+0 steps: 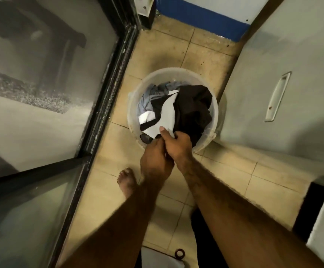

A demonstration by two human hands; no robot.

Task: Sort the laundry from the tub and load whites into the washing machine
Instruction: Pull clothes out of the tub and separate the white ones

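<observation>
Two hands, left (pixel 155 159), right (pixel 177 145), gripping laundry (pixel 194 107) in tub (pixel 158 74), glass door (pixel 41 122) beside

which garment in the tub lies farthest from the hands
The blue-grey garment, bunched at the far side of the tub. The white piece and black garment both reach the right hand.

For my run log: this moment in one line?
stage: sorting | left hand: grips white-and-black cloth | right hand: same cloth | tub: on floor, clothes inside

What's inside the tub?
In the tub: a black garment, a white piece and blue-grey cloth, heaped. The right hand grips the white piece. Anything beneath the heap is covered.
</observation>
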